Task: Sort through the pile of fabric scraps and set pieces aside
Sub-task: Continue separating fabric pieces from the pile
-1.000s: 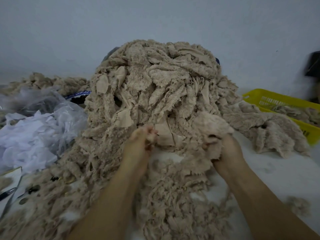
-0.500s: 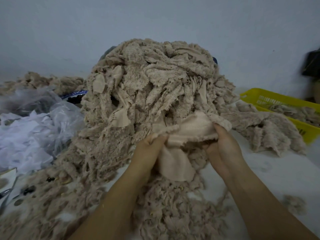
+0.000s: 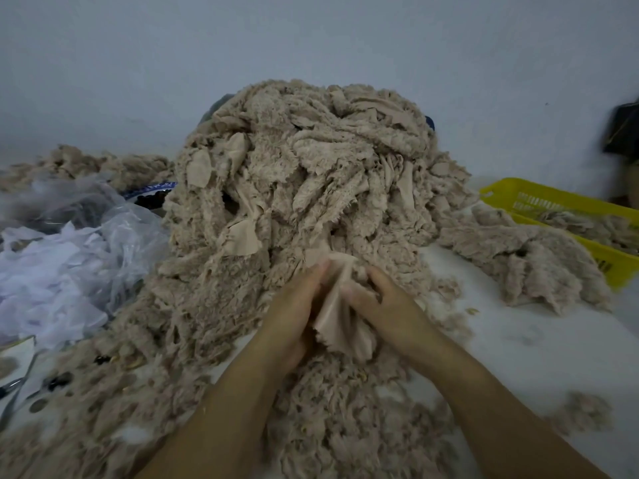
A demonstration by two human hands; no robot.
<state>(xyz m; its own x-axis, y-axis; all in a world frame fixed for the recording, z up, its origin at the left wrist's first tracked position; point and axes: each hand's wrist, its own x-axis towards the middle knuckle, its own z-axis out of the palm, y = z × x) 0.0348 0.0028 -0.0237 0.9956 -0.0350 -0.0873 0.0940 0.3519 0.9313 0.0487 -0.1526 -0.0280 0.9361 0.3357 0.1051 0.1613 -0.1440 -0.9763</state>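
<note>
A tall pile of beige fleecy fabric scraps point(image 3: 311, 174) fills the middle of the white table. At its foot, both hands hold one smooth-backed beige scrap point(image 3: 337, 314) bunched between them. My left hand point(image 3: 294, 309) grips the scrap's left side, fingers pointing up toward the pile. My right hand point(image 3: 383, 302) curls over its right side, close against the left hand. More loose scraps lie under and around my forearms.
A yellow plastic basket point(image 3: 518, 198) with a few scraps stands at the right. A smaller heap of scraps point(image 3: 525, 264) lies in front of it. Clear plastic bags with white material point(image 3: 58, 264) sit at the left, and scissors point(image 3: 14, 385) near the left edge.
The scrap was stretched wide between my hands half a second ago. Now my hands have come together and the scrap is bunched between them, slightly lower.
</note>
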